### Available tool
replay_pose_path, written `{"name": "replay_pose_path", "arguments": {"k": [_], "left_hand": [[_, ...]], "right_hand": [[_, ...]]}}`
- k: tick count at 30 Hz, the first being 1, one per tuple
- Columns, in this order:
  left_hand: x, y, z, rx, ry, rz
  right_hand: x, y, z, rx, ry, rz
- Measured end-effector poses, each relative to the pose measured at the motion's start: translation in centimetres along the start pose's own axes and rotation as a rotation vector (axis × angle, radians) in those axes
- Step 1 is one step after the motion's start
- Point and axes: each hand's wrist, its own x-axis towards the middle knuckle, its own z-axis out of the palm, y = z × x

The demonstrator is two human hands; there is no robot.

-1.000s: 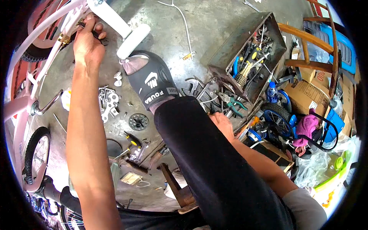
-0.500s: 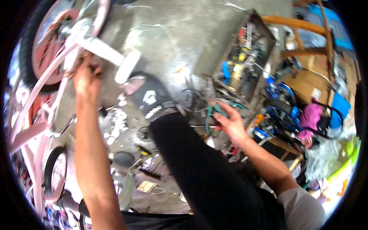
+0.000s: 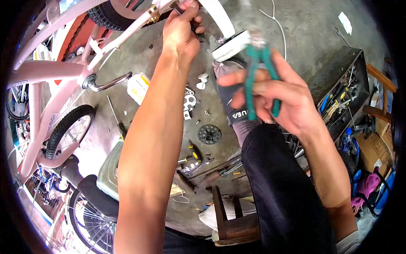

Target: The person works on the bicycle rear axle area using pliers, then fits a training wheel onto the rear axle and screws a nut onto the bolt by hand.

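My left hand (image 3: 182,36) is at the top of the view, beside the pink bicycle frame (image 3: 46,70). Its fingers are curled round a small dark part that I cannot make out. In my right hand (image 3: 292,99) are pliers with green handles (image 3: 256,57), raised over my shoe (image 3: 237,95). Their jaws point up and are smeared by motion. Between the two hands is a white bar-like part (image 3: 218,17) with a white block (image 3: 231,45) at its end, close to the toe of the shoe.
A metal tray of tools (image 3: 355,63) stands at the right. On the floor lie a black perforated disc (image 3: 209,134), a long screwdriver (image 3: 116,116), a white bottle (image 3: 138,86) and several small parts. A wooden stool (image 3: 239,228) is at the bottom, near my leg.
My view has shifted left, towards the bicycle. The pliers have come up from beside the tool tray in my right hand and are nearer my left hand, which stays by the bicycle.
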Motion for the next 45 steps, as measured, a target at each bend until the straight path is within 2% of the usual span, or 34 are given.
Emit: {"name": "replay_pose_path", "arguments": {"k": [2,4,8,11,14,15,22,27,28,30,31,32,34,35,36,38,39,40,42,44,45], "left_hand": [[0.3,0.3,-0.5,-0.012,-0.029,-0.047],[0.5,0.6,-0.8,-0.019,-0.050,-0.098],[1.2,0.5,-1.8,0.075,0.012,-0.096],[2.2,0.4,-3.6,-0.033,-0.086,-0.113],[2.5,0.0,-2.9,-0.185,-0.038,-0.095],[2.1,-0.1,-2.5,-0.081,-0.022,-0.099],[3.3,-0.7,-3.5,-0.140,0.003,-0.087],[2.9,-0.8,-2.6,-0.073,0.068,-0.118],[3.7,-0.9,-3.8,-0.073,0.065,-0.121],[4.9,-1.1,-5.3,-0.396,-0.160,-0.174],[4.8,-1.2,-4.7,-0.206,-0.071,-0.116],[4.2,-1.0,-4.1,-0.206,-0.073,-0.121],[3.0,-0.7,-3.5,-0.065,0.082,-0.207],[3.8,-0.6,-4.3,-0.182,-0.083,-0.282],[4.2,-0.8,-4.4,-0.182,-0.083,-0.283],[3.5,-0.4,-3.4,-0.201,-0.099,-0.151],[2.5,-0.2,-3.4,-0.139,-0.107,-0.095],[0.0,-0.3,-0.9,-0.055,0.071,0.012],[-4.3,1.4,0.5,0.008,0.292,0.030],[-6.6,2.6,-0.1,-0.051,0.449,0.094],[-7.2,3.4,-0.6,-0.067,0.463,0.131]], "right_hand": [[1.3,-0.1,1.9,-0.298,0.031,-0.008],[1.9,-0.1,3.2,-0.238,-0.010,0.091],[3.6,0.6,3.9,-0.258,0.008,0.129],[4.5,0.5,4.0,-0.214,0.028,0.119],[5.4,-0.2,4.0,-0.211,0.103,0.132],[5.9,-0.4,3.8,-0.264,0.117,0.116],[7.7,-1.3,3.4,-0.434,0.196,0.111],[8.3,-1.6,3.4,-0.630,0.191,0.119],[8.5,-1.6,3.4,-0.630,0.195,0.119],[8.7,-1.4,3.5,-0.637,0.184,0.093],[8.8,-1.4,3.5,-0.651,0.191,0.060],[8.9,-1.4,3.4,-0.649,0.196,0.060],[8.9,-1.5,3.4,-0.562,0.154,0.036],[8.1,-1.7,4.2,-0.407,0.157,0.042],[8.0,-1.7,4.1,-0.406,0.158,0.043],[8.0,-1.2,3.8,-0.295,0.182,0.181],[8.5,-0.7,3.1,-0.260,0.199,0.167],[8.8,-0.4,2.5,-0.251,0.191,0.167],[9.2,-0.1,1.7,-0.370,0.186,0.157],[9.3,0.2,2.0,-0.393,0.222,0.144],[9.4,0.3,1.9,-0.398,0.218,0.146]]}}
